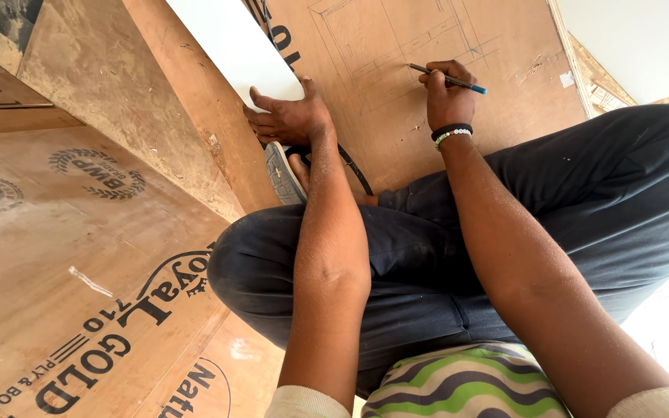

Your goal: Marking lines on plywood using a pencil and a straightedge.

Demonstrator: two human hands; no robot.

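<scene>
Plywood sheet (pixel 427 70) bears pencil lines; right hand (pixel 447 97) grips blue pencil (pixel 447 79).

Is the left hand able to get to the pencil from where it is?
Probably yes. The left hand rests flat on the plywood board, beside the right hand holding the pencil. Only bare board lies between them.
</scene>
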